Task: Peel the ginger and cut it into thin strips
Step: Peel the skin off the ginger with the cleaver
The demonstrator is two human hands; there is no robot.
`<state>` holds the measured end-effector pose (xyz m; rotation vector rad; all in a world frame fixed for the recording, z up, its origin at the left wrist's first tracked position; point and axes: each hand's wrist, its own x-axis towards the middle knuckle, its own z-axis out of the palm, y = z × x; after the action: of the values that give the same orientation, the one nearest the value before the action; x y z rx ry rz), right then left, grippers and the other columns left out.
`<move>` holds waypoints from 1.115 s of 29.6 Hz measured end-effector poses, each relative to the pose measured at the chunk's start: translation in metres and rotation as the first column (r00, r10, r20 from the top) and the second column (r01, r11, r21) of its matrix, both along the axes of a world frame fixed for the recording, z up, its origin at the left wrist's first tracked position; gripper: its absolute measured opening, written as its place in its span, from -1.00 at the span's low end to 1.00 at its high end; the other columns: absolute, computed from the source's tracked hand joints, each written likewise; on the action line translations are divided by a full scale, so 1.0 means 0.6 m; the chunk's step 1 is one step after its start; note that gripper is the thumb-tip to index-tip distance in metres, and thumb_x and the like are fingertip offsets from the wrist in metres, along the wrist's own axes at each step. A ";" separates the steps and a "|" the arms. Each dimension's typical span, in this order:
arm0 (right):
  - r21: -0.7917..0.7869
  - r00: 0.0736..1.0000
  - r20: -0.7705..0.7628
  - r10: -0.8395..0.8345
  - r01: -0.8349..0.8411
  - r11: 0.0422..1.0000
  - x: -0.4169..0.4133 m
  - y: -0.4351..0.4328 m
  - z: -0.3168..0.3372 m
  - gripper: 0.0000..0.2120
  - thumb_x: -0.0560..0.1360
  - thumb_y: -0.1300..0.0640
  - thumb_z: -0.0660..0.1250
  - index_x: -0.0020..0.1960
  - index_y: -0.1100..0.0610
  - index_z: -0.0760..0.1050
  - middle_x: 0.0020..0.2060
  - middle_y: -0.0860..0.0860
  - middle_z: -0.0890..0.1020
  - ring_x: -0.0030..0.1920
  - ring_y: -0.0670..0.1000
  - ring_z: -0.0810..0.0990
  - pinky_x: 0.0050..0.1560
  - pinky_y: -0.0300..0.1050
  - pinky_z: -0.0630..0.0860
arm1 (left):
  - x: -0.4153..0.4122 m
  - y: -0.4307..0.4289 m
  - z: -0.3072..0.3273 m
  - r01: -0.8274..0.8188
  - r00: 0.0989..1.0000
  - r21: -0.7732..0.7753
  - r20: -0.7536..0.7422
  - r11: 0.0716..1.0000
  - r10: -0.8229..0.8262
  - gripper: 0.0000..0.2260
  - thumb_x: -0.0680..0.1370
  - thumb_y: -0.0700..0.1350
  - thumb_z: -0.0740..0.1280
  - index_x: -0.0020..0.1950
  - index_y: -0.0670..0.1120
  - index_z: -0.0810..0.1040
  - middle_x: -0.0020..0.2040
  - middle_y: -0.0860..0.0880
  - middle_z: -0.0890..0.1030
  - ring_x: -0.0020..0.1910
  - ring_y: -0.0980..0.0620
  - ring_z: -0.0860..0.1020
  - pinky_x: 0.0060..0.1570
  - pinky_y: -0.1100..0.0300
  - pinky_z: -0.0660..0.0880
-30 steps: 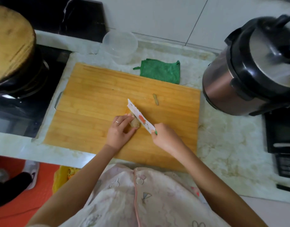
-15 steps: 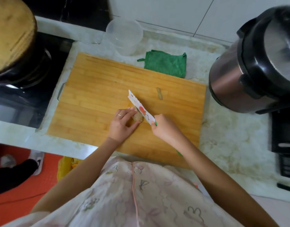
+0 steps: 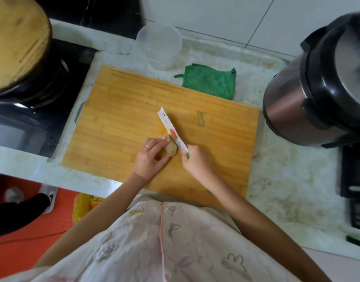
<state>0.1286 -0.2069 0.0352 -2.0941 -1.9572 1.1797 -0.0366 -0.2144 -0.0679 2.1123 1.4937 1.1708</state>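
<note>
A brownish piece of ginger (image 3: 171, 149) lies near the middle of the wooden cutting board (image 3: 118, 123). My left hand (image 3: 152, 157) holds it down, fingers and thumb curled around it. My right hand (image 3: 196, 161) grips the green handle of a small white knife (image 3: 171, 130) with a red print. The blade lies across the ginger's right end, tip pointing up and left. A small cut strip of ginger (image 3: 200, 118) rests alone on the board further right.
A clear plastic tub (image 3: 157, 46) and a folded green cloth (image 3: 210, 80) sit behind the board. A rice cooker (image 3: 317, 86) stands at the right on the marble counter (image 3: 287, 180). A stove with a wood-lidded pot (image 3: 16, 41) is at the left.
Both hands keep their hold. The blade has shifted slightly against the ginger; the camera has moved a little, so the whole scene sits differently in view.
</note>
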 end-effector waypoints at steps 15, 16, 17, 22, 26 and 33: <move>0.130 0.992 -0.080 -0.099 0.109 0.986 0.063 -0.005 0.022 -0.78 0.61 0.16 0.14 -0.07 0.21 0.52 -0.28 0.15 0.58 -0.31 0.13 0.52 -0.37 -0.04 0.25 | -0.005 -0.010 0.012 0.020 1.000 -0.147 -0.013 0.989 -0.022 -0.67 0.44 0.01 0.40 0.00 -0.23 0.52 0.18 -0.08 0.43 0.12 -0.09 0.49 0.10 0.23 0.41; 0.100 0.998 -0.057 -0.035 0.040 0.994 0.056 -0.011 0.024 -0.76 0.61 0.15 0.14 -0.16 0.19 0.47 -0.34 0.12 0.54 -0.36 0.11 0.48 -0.41 -0.04 0.24 | -0.005 -0.013 0.012 0.020 1.000 -0.142 -0.014 0.990 -0.022 -0.68 0.44 0.01 0.40 0.00 -0.23 0.51 0.19 -0.07 0.43 0.12 -0.08 0.49 0.09 0.24 0.41; 0.082 0.999 -0.027 0.019 -0.017 0.997 0.051 -0.016 0.025 -0.73 0.61 0.14 0.14 -0.26 0.14 0.39 -0.40 0.07 0.47 -0.41 0.07 0.42 -0.45 -0.06 0.21 | -0.005 -0.015 0.013 0.022 1.000 -0.134 -0.016 0.991 -0.025 -0.68 0.43 0.00 0.39 -0.01 -0.23 0.50 0.20 -0.06 0.42 0.12 -0.08 0.49 0.06 0.24 0.42; 0.063 1.000 -0.020 0.008 -0.007 0.998 0.039 -0.035 0.024 -0.70 0.62 0.13 0.13 -0.27 0.16 0.36 -0.42 0.07 0.43 -0.39 0.08 0.37 -0.42 -0.03 0.16 | -0.006 -0.019 0.016 0.016 0.999 -0.153 -0.033 0.988 -0.022 -0.68 0.44 0.02 0.36 0.03 -0.19 0.48 0.22 -0.04 0.41 0.14 -0.07 0.49 -0.01 0.19 0.47; 0.068 0.998 -0.059 -0.025 0.029 0.997 0.040 -0.043 0.030 -0.76 0.61 0.13 0.12 -0.11 0.20 0.49 -0.31 0.13 0.55 -0.37 0.07 0.43 -0.41 -0.05 0.21 | -0.006 -0.019 0.019 0.013 0.999 -0.168 -0.028 0.986 -0.018 -0.69 0.44 0.03 0.35 0.06 -0.13 0.45 0.23 -0.04 0.43 0.17 -0.05 0.48 -0.03 0.16 0.48; 0.092 0.999 -0.045 -0.024 0.028 0.995 0.039 -0.061 0.032 -0.74 0.58 0.14 0.14 -0.28 0.17 0.32 -0.47 0.01 0.36 -0.47 -0.02 0.30 -0.51 -0.16 0.12 | -0.005 -0.019 0.020 0.015 0.998 -0.178 -0.057 0.984 -0.026 -0.64 0.45 0.01 0.35 0.20 -0.09 0.44 0.22 -0.07 0.45 0.17 -0.09 0.48 0.11 0.17 0.43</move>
<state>0.1519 -0.2433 0.0542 -2.0244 -1.9207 1.0987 -0.0398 -0.2258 -0.0561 2.0530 1.5365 0.9381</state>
